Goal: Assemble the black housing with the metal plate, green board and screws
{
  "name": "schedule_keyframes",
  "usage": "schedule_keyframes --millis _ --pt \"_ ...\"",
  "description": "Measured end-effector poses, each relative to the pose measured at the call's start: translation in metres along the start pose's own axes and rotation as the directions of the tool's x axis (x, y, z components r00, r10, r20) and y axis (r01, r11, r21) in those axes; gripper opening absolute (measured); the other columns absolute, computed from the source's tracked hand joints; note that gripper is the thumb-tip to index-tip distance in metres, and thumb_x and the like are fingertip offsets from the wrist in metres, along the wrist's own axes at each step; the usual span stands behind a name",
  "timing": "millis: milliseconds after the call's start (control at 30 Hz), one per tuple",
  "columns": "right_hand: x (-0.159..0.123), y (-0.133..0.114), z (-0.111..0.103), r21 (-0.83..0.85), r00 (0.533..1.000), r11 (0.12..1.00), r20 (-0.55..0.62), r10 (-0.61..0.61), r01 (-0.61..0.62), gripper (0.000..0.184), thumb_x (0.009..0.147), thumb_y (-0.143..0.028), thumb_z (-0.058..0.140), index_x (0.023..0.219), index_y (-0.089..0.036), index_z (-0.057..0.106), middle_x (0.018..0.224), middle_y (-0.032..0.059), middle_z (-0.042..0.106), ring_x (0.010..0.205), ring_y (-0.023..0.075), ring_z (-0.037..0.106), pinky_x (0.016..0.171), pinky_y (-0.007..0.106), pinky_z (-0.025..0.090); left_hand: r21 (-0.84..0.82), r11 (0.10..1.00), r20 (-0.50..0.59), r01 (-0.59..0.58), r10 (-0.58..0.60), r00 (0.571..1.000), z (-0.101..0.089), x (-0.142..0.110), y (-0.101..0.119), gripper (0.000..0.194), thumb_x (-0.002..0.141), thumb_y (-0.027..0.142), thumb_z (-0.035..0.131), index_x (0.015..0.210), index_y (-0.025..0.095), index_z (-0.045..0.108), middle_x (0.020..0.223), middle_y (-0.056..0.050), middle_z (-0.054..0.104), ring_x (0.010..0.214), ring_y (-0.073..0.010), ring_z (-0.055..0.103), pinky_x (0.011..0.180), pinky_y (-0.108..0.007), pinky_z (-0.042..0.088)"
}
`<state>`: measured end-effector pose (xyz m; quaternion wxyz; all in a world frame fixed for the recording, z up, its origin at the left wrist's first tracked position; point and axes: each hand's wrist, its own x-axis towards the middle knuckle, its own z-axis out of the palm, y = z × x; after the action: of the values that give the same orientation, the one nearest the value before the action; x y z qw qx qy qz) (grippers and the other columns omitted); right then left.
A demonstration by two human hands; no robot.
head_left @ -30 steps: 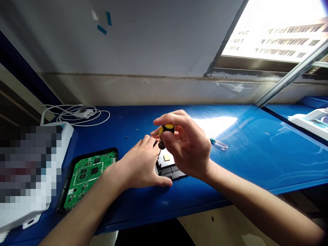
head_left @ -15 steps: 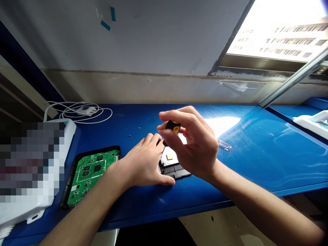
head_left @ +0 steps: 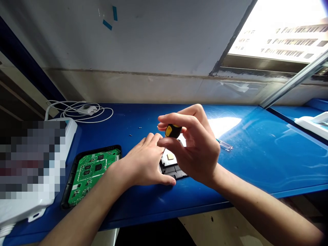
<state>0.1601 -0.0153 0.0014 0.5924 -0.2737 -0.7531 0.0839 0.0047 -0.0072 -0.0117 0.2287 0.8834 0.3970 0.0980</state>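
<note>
My right hand [head_left: 196, 145] is closed, with thumb and fingers around the black-and-yellow handle of a screwdriver [head_left: 173, 131]. The shaft and tip are hidden behind the hand. Below it on the table lies a black plastic casing [head_left: 176, 170] with a silvery metal plate [head_left: 166, 160] and a small yellowish pad [head_left: 170, 156] on it. My left hand [head_left: 143, 164] grips the casing's left side, thumb at the near edge and fingers at the far side. Left of that hand, a green circuit board [head_left: 98, 167] sits in a black shell [head_left: 68, 191], partly behind my forearm.
Two small screws [head_left: 139, 127] lie beyond my left hand. Clear slender pieces [head_left: 225, 145] rest to the right. A white device [head_left: 69, 136] stands at left, near a white cable with a plug [head_left: 87, 109]. The blue table [head_left: 256, 153] meets a wall behind.
The screwdriver handle has turned in my right fingers, its yellow patch now facing left. My right fingers have shifted slightly; my left hand stays on the casing.
</note>
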Motion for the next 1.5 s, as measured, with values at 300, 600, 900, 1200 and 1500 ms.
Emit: schedule_keyframes --millis 300,600,900,1200,1500 --pt "0.0004 -0.0002 -0.0043 0.034 0.999 0.998 -0.002 0.051 -0.050 0.029 0.103 -0.015 0.044 0.119 -0.024 0.067 0.105 0.0048 0.076 0.094 0.0179 0.076 0.079 0.034 0.067 0.076 0.997 0.064 0.027 -0.031 0.997 0.0000 0.0017 0.0013 0.080 0.071 0.066 0.079 0.135 0.021 0.061 0.137 -0.016 0.056 0.124 -0.0416 0.052 0.102 -0.055 0.049" --pt "0.0057 0.0009 -0.0078 -0.034 0.999 0.999 0.034 0.023 -0.022 0.022 0.100 -0.024 0.062 0.119 -0.029 0.070 0.101 0.0037 0.072 0.087 0.0173 0.074 0.073 0.033 0.067 0.074 0.997 0.068 0.038 -0.043 0.997 -0.0021 0.0014 0.0020 0.085 0.069 0.066 0.081 0.137 0.022 0.058 0.133 -0.015 0.059 0.123 -0.0427 0.053 0.103 -0.055 0.049" --pt "0.0050 0.0082 -0.0079 -0.008 0.999 1.000 -0.037 -0.026 0.026 0.014 0.095 -0.029 0.071 0.107 -0.024 0.071 0.101 0.0046 0.072 0.086 0.0182 0.073 0.073 0.034 0.066 0.084 0.996 0.073 0.022 -0.028 0.997 -0.0001 0.0015 0.0006 0.083 0.071 0.068 0.078 0.136 0.021 0.057 0.131 -0.016 0.061 0.122 -0.0432 0.054 0.102 -0.056 0.048" --pt "0.0002 0.0021 -0.0041 0.110 0.999 0.994 -0.022 -0.024 0.027 0.026 0.104 -0.014 0.046 0.115 -0.022 0.068 0.115 0.0080 0.078 0.101 0.0199 0.077 0.082 0.038 0.067 0.069 0.997 0.064 0.024 -0.028 0.998 -0.0004 0.0022 0.0007 0.081 0.070 0.065 0.080 0.134 0.021 0.059 0.146 -0.016 0.050 0.134 -0.0458 0.044 0.109 -0.057 0.044" --pt "0.0086 0.0046 -0.0061 -0.014 0.995 0.995 -0.031 -0.094 0.094 0.014 0.095 -0.020 0.069 0.107 -0.025 0.074 0.095 0.0034 0.073 0.080 0.0155 0.072 0.068 0.031 0.065 0.050 0.997 0.069 0.058 -0.061 0.996 -0.0023 0.0014 0.0018 0.090 0.069 0.064 0.081 0.144 0.023 0.052 0.138 -0.015 0.058 0.124 -0.0423 0.054 0.106 -0.054 0.046"
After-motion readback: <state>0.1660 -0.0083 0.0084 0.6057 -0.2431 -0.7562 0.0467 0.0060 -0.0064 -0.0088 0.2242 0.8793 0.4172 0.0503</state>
